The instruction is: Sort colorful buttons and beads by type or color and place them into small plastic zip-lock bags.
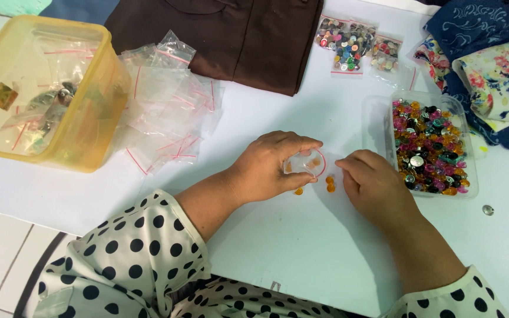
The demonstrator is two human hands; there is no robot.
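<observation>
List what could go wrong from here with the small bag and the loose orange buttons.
1. The left hand holds the small clear bag by its edge; tilted, the orange pieces inside might spill out.
2. The loose orange buttons lie on the smooth white table beside the right hand and could roll or be knocked away.
3. The open clear tray of mixed buttons sits close to the right wrist; a nudge may scatter it.

Landmark: clear tray of buttons (378, 121) | left of it: both hands, small bag (304, 163), loose buttons (329, 184) on table (301, 253) | far left: pile of empty bags (169, 106), tub (42, 88) beyond | behind: filled button bags (349, 41), folded garment (237, 35) | right: patterned fabrics (490, 70)
</observation>
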